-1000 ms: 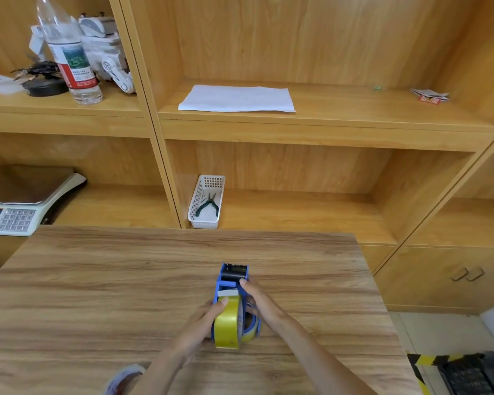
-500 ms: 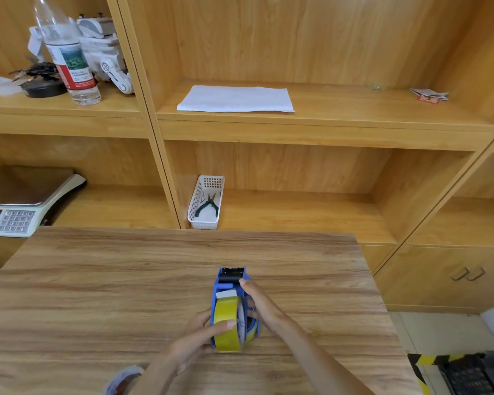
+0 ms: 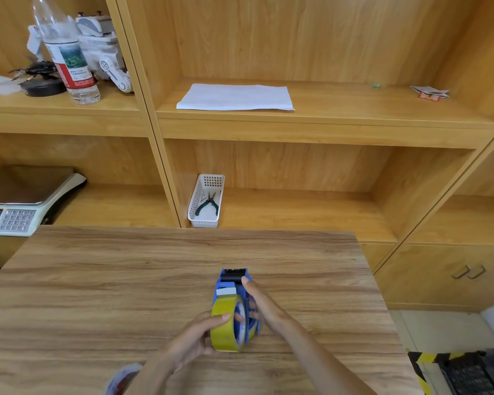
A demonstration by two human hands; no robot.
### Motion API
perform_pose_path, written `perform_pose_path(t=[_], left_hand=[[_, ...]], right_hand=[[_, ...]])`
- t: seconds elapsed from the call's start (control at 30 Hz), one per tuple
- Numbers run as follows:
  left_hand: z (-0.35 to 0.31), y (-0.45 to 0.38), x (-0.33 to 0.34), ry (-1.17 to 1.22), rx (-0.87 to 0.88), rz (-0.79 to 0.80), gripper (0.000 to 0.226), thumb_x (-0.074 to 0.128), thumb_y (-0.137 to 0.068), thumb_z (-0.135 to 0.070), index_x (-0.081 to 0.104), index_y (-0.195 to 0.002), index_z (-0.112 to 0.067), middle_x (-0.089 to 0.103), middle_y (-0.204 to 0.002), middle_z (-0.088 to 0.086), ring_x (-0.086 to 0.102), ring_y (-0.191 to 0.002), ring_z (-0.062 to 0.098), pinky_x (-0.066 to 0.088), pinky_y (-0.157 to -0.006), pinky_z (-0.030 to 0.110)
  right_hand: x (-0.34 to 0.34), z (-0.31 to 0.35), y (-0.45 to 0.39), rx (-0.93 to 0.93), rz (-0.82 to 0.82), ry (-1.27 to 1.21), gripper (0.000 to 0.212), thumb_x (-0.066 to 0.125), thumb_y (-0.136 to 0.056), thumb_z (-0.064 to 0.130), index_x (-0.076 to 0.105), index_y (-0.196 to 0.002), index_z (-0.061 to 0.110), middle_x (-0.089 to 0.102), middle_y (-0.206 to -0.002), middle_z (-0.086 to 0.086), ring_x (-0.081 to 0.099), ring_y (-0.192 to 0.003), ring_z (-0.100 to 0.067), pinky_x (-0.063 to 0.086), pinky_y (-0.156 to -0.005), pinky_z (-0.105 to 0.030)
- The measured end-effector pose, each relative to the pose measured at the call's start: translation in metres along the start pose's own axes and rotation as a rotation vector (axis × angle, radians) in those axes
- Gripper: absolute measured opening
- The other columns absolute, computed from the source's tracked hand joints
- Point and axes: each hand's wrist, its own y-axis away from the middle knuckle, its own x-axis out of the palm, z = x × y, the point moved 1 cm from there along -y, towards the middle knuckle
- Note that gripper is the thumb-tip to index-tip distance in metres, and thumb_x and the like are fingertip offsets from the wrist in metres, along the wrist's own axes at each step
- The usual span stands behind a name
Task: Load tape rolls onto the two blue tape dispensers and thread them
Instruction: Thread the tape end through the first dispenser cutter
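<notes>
A blue tape dispenser [image 3: 232, 283] stands on the wooden table [image 3: 126, 280], its black roller and toothed blade pointing away from me. A yellow tape roll [image 3: 222, 329] sits on its left side, over the hub. My left hand [image 3: 193, 340] grips the yellow roll, thumb on its top. My right hand [image 3: 261, 305] holds the dispenser's right side, with the forefinger up by the black roller. Part of another tape roll [image 3: 120, 379] shows at the bottom edge under my left forearm. Only one dispenser is in view.
Wooden shelves rise behind the table. A white basket [image 3: 204, 220] with pliers sits just past the far edge. A weighing scale [image 3: 15, 215] is at the left. Above are a water bottle [image 3: 69, 58] and a white sheet [image 3: 236, 97]. The table's right edge drops to the floor.
My left hand has slid back along the yellow roll toward me, thumb now on top. My right forefinger has reached forward to the black roller. The dispenser has hardly moved.
</notes>
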Motion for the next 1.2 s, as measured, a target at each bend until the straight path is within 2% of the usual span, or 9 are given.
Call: perform_pose_path(t=[0.1, 0.27, 0.4, 0.57, 0.73, 0.83, 0.97, 1.07, 1.2], left_hand=[[0.002, -0.002, 0.001, 0.007, -0.007, -0.022, 0.052, 0.075, -0.068, -0.047, 0.076, -0.102, -0.008, 0.074, -0.114, 0.014, 0.07, -0.104, 0.027, 0.057, -0.083, 0.039], [0.003, -0.005, 0.003, 0.01, 0.004, -0.082, 0.055, 0.077, -0.057, -0.052, 0.078, -0.085, -0.005, 0.077, -0.092, 0.012, 0.073, -0.084, 0.02, 0.058, -0.072, 0.033], [0.003, -0.008, 0.001, 0.036, -0.006, -0.124, 0.062, 0.079, -0.056, -0.054, 0.078, -0.092, -0.003, 0.076, -0.092, 0.016, 0.073, -0.086, 0.024, 0.058, -0.077, 0.037], [0.002, -0.01, 0.003, 0.032, -0.019, -0.157, 0.061, 0.075, -0.056, -0.06, 0.078, -0.086, -0.008, 0.076, -0.084, 0.014, 0.073, -0.08, 0.023, 0.057, -0.071, 0.034], [0.0, -0.009, 0.004, 0.036, -0.011, -0.18, 0.062, 0.073, -0.055, -0.062, 0.077, -0.084, -0.008, 0.075, -0.079, 0.013, 0.073, -0.076, 0.022, 0.056, -0.064, 0.03], [-0.002, -0.009, 0.005, 0.025, 0.005, -0.2, 0.056, 0.071, -0.062, -0.061, 0.077, -0.079, -0.008, 0.075, -0.077, 0.013, 0.073, -0.074, 0.022, 0.055, -0.064, 0.028], [-0.003, -0.008, 0.006, 0.013, 0.014, -0.226, 0.054, 0.067, -0.068, -0.06, 0.077, -0.071, -0.007, 0.074, -0.074, 0.014, 0.071, -0.072, 0.022, 0.054, -0.067, 0.028], [0.0, -0.007, 0.005, 0.025, 0.038, -0.255, 0.059, 0.07, -0.066, -0.061, 0.077, -0.072, -0.003, 0.074, -0.074, 0.016, 0.071, -0.072, 0.024, 0.055, -0.067, 0.028], [0.003, -0.006, 0.008, 0.036, 0.057, -0.285, 0.046, 0.065, -0.085, -0.049, 0.077, -0.07, -0.006, 0.075, -0.07, 0.014, 0.072, -0.065, 0.02, 0.054, -0.06, 0.025]], right_hand=[[0.002, 0.0, -0.003, 0.01, -0.012, -0.007, 0.026, 0.041, -0.098, 0.057, 0.049, -0.118, 0.041, 0.062, -0.119, 0.017, 0.062, -0.111, -0.004, 0.05, -0.088, -0.023], [0.003, -0.004, -0.01, 0.016, -0.039, -0.017, 0.032, 0.046, -0.096, 0.054, 0.053, -0.122, 0.037, 0.063, -0.125, 0.011, 0.062, -0.114, -0.01, 0.048, -0.099, -0.031], [0.003, -0.006, -0.014, 0.002, -0.049, -0.012, 0.041, 0.051, -0.086, 0.053, 0.055, -0.12, 0.03, 0.067, -0.122, 0.002, 0.066, -0.11, -0.012, 0.049, -0.104, -0.038], [0.005, -0.004, -0.009, -0.008, -0.017, 0.036, 0.024, 0.047, -0.098, 0.047, 0.054, -0.118, 0.036, 0.066, -0.122, 0.008, 0.064, -0.111, -0.007, 0.046, -0.106, -0.036], [0.006, 0.002, -0.004, -0.059, 0.015, 0.076, 0.047, 0.043, -0.097, 0.058, 0.047, -0.132, 0.026, 0.06, -0.129, 0.009, 0.059, -0.116, -0.003, 0.045, -0.101, -0.029], [0.007, -0.002, -0.005, -0.055, 0.007, 0.069, 0.06, 0.041, -0.094, 0.065, 0.04, -0.142, 0.029, 0.051, -0.143, 0.008, 0.052, -0.128, -0.008, 0.041, -0.111, -0.038], [0.005, 0.0, 0.001, -0.075, 0.022, 0.069, 0.039, 0.027, -0.1, 0.057, 0.044, -0.132, 0.042, 0.054, -0.139, 0.011, 0.052, -0.128, -0.007, 0.042, -0.11, -0.034], [0.002, -0.001, 0.003, -0.169, 0.006, 0.124, 0.038, 0.031, -0.103, 0.05, 0.038, -0.139, 0.039, 0.051, -0.139, 0.012, 0.051, -0.125, -0.002, 0.044, -0.103, -0.025], [-0.008, 0.0, 0.005, -0.51, -0.237, 0.343, 0.04, 0.056, -0.098, 0.033, 0.042, -0.135, 0.038, 0.047, -0.14, 0.016, 0.047, -0.128, -0.002, 0.045, -0.106, -0.031]])
